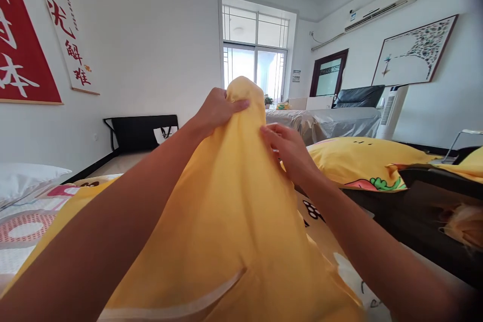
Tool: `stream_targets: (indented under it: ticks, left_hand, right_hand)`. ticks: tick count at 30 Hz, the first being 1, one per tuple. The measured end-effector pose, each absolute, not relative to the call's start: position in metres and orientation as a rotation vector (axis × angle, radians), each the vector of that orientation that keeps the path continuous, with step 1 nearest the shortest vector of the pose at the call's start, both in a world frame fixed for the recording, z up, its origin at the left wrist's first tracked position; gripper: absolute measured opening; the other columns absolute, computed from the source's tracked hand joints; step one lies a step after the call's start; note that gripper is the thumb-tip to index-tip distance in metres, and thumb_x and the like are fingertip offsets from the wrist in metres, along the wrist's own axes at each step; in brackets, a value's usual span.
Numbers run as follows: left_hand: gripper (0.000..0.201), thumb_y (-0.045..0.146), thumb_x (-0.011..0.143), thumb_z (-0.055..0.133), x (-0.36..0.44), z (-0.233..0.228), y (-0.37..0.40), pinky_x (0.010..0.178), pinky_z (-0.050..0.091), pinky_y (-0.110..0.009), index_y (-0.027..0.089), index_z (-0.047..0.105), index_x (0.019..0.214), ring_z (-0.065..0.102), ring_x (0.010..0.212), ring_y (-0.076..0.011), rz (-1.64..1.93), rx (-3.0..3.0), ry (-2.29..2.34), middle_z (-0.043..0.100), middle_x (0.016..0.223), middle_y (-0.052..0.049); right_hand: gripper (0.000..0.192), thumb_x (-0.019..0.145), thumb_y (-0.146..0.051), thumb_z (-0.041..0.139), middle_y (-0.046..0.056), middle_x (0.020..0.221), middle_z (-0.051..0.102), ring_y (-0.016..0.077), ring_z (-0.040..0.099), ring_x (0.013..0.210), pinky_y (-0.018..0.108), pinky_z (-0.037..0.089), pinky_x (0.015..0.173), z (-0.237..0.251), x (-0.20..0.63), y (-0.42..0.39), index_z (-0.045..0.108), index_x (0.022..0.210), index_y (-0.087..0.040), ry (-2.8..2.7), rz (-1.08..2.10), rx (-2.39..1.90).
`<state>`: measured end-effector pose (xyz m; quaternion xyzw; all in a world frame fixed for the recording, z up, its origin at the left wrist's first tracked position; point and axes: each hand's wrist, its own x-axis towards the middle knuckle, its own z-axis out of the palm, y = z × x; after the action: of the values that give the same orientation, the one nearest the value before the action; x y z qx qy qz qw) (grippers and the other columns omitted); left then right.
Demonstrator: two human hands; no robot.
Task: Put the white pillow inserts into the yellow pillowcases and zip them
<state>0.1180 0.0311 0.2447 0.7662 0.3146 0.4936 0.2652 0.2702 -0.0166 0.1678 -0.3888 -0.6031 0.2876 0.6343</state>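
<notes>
A large yellow cloth (226, 211), likely a duvet cover, rises in a peak in front of me and drapes down toward the bottom of the view. My left hand (217, 109) grips its top fold, fingers wrapped over the fabric. My right hand (289, 153) pinches the cloth's right edge just below the peak. A white band, like a seam or zip strip, runs along the cloth's lower edge. Under the cloth lies a bed with a printed cartoon sheet (320, 216).
A yellow pillow (358, 161) with a cartoon print lies to the right, beside a dark object (426, 211). A white pillow (26, 178) sits at the left. Farther back are plastic-covered furniture (324, 123), a black bench (141, 133) against the wall and a window (254, 55).
</notes>
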Motion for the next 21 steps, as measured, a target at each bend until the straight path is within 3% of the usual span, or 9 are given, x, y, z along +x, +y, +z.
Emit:
stream_targets:
  ticks: [3,8,11,14,17,21]
  left_hand:
    - [0.031,0.039,0.064,0.078,0.124,0.241,0.04,0.059,0.052,-0.034,0.015,0.06,0.072,0.065,0.068,-0.0214,1.327,2.102,0.898,0.065,0.078,-0.007]
    - [0.033,0.041,0.063,0.078,0.123,0.237,0.046,0.055,0.048,-0.032,0.015,0.058,0.064,0.061,0.061,-0.018,1.322,2.1,1.036,0.061,0.068,-0.005]
    - [0.037,0.045,0.06,0.079,0.117,0.238,0.045,0.053,0.047,-0.032,0.016,0.056,0.062,0.06,0.06,-0.0182,1.228,2.117,1.063,0.059,0.066,-0.004]
    - [0.036,0.046,0.062,0.078,0.112,0.24,0.044,0.058,0.05,-0.034,0.016,0.06,0.069,0.064,0.067,-0.0204,1.204,2.079,1.004,0.063,0.073,-0.006]
    - [0.034,0.045,0.067,0.075,0.115,0.242,0.046,0.065,0.053,-0.036,0.016,0.062,0.076,0.066,0.075,-0.0224,1.202,2.093,0.915,0.065,0.082,-0.008]
    - [0.037,0.048,0.065,0.076,0.128,0.244,0.046,0.064,0.052,-0.034,0.015,0.061,0.073,0.065,0.076,-0.023,1.244,2.185,0.872,0.064,0.077,-0.007]
  right_hand:
    - [0.034,0.069,-0.048,0.071,0.005,0.085,0.07,0.0218,0.066,0.075,0.033,0.054,0.065,0.142,0.271,-0.022,0.063,0.085,-0.019,-1.459,0.887,-0.896]
    - [0.032,0.074,-0.049,0.066,0.002,0.083,0.07,0.02,0.064,0.074,0.03,0.052,0.062,0.11,0.285,0.008,0.064,0.088,-0.02,-1.465,0.576,-0.861]
    - [0.033,0.073,-0.05,0.068,0.002,0.082,0.071,0.0207,0.066,0.072,0.03,0.053,0.061,0.1,0.296,0.023,0.067,0.088,-0.02,-1.56,0.759,-0.858]
    - [0.038,0.069,-0.055,0.07,0.005,0.081,0.073,0.0228,0.067,0.071,0.032,0.055,0.061,0.106,0.299,0.023,0.068,0.083,-0.02,-1.478,1.022,-0.856]
    - [0.041,0.073,-0.06,0.064,0.007,0.082,0.073,0.0234,0.069,0.075,0.032,0.057,0.063,0.128,0.29,0.013,0.067,0.081,-0.02,-1.329,1.083,-0.805]
    - [0.026,0.07,-0.043,0.072,0.004,0.081,0.073,0.0226,0.069,0.076,0.032,0.057,0.064,0.161,0.264,0.005,0.064,0.079,-0.02,-1.307,0.942,-0.768]
